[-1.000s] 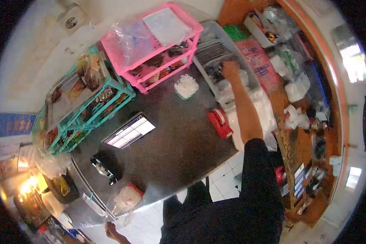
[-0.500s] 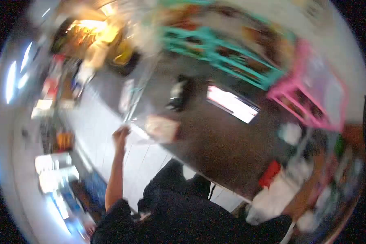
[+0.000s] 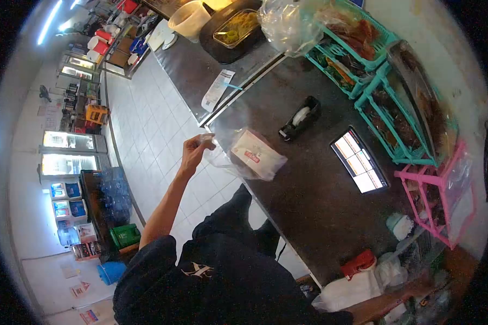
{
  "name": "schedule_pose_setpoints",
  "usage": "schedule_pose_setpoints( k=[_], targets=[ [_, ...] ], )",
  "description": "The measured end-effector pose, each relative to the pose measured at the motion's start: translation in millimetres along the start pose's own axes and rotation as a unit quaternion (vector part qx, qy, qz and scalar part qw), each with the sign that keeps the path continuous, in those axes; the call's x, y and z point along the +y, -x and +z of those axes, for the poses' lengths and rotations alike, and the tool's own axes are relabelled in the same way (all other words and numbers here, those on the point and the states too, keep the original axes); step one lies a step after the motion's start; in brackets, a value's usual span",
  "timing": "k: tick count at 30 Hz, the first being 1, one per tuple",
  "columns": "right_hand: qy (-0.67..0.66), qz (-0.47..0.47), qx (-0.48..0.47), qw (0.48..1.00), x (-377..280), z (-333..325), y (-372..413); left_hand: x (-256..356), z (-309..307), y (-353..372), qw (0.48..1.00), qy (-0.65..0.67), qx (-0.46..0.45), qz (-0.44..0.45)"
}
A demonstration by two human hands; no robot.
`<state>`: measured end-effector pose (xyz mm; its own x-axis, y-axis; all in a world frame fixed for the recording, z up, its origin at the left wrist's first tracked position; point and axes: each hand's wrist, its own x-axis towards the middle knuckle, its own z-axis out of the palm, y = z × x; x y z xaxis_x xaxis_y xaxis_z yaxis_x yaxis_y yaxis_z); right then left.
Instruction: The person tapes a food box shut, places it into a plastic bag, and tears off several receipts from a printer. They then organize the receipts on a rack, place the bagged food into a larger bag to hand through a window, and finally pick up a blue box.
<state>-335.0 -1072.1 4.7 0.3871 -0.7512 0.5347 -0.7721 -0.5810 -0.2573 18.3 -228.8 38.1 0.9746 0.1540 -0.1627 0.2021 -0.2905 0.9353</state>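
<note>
Left hand [image 3: 194, 150]: pinching clear bag [image 3: 225, 161]; white packet [image 3: 257, 154] within, just right, long axis far-left to near-right. Right hand [image 3: 425, 285]: well apart, grip unclear.

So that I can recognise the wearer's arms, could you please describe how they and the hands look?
The black top has short sleeves, leaving both forearms uncovered, and a pale emblem. The left hand wears no glove, and no watch shows. The right hand is too dim for detail.
</note>
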Motion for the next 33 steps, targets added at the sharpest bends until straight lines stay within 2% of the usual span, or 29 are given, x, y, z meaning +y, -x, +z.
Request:
schedule_pose_setpoints(
  k=[2, 4, 6, 8, 9, 10, 11, 12, 13, 14, 15, 17, 19, 21, 22, 25, 26, 30, 32, 33],
  targets=[
    [-0.041, -0.018, 0.059, 0.997, -80.6, -40.9, 12.1, 5.8, 0.0, -5.0, 0.999, 0.028, -0.037, 0.022],
    [-0.114, -0.042, 0.061, 0.991, -189.6, -68.7, 52.1, 9.9, 2.7, -10.1, 0.997, 0.050, -0.060, 0.001],
    [-0.195, -0.067, 0.010, 0.978, -312.0, -85.0, 121.2, 7.0, 6.5, -17.8, 0.996, 0.049, -0.073, -0.027],
    [-0.277, -0.122, -0.084, 0.949, -439.4, -92.9, 205.6, 4.5, 6.3, -26.7, 0.989, 0.104, -0.101, -0.019],
    [-0.326, -0.185, -0.127, 0.918, -494.6, -95.7, 240.1, 7.6, 5.2, -30.4, 0.987, 0.116, -0.114, -0.010],
    [-0.446, -0.267, -0.136, 0.843, -543.0, -86.5, 270.6, 3.8, 1.0, -36.9, 0.984, 0.110, -0.136, -0.031],
    [-0.511, -0.290, -0.250, 0.770, -596.7, -89.6, 292.4, -0.1, -3.4, -43.0, 0.980, 0.104, -0.158, -0.055],
    [-0.498, -0.309, -0.285, 0.758, -633.4, -78.4, 320.3, 7.7, -7.4, -48.0, 0.974, 0.125, -0.180, -0.055],
    [-0.489, -0.269, -0.334, 0.760, -660.9, -63.4, 342.9, 13.9, -9.4, -52.8, 0.968, 0.157, -0.174, -0.085],
    [-0.477, -0.227, -0.381, 0.759, -681.0, -56.0, 358.8, 5.5, -11.0, -57.4, 0.971, 0.163, -0.167, -0.052],
    [-0.468, -0.230, -0.382, 0.763, -695.5, -55.8, 363.7, -1.7, -11.8, -63.8, 0.973, 0.172, -0.155, -0.018],
    [-0.486, -0.051, -0.490, 0.722, -717.7, -56.3, 370.3, 3.9, -20.2, -75.3, 0.968, 0.161, -0.190, -0.035],
    [-0.503, -0.039, -0.480, 0.718, -739.0, -63.7, 368.4, 2.8, -31.6, -80.2, 0.961, 0.144, -0.232, -0.052],
    [-0.531, -0.016, -0.466, 0.708, -747.4, -59.1, 369.7, -4.5, -37.2, -86.8, 0.922, 0.113, -0.347, -0.131],
    [-0.540, 0.031, -0.447, 0.712, -754.9, -62.5, 371.6, -6.6, -35.6, -89.1, 0.920, 0.142, -0.338, -0.140],
    [-0.487, 0.061, -0.435, 0.755, -758.1, -65.7, 375.7, -9.7, -34.7, -95.7, 0.923, 0.185, -0.320, -0.103],
    [-0.504, 0.107, -0.421, 0.746, -754.7, -61.7, 383.5, -12.3, -34.1, -95.6, 0.922, 0.186, -0.323, -0.106],
    [-0.522, 0.132, -0.385, 0.750, -755.2, -64.3, 389.8, -17.3, -31.2, -95.7, 0.899, 0.209, -0.357, -0.143],
    [-0.493, 0.114, -0.315, 0.803, -750.2, -61.3, 396.4, -14.6, -30.3, -95.9, 0.893, 0.211, -0.369, -0.151],
    [-0.490, 0.117, -0.313, 0.805, -748.2, -63.9, 396.1, -13.6, -28.7, -94.3, 0.888, 0.227, -0.365, -0.162]
  ],
)
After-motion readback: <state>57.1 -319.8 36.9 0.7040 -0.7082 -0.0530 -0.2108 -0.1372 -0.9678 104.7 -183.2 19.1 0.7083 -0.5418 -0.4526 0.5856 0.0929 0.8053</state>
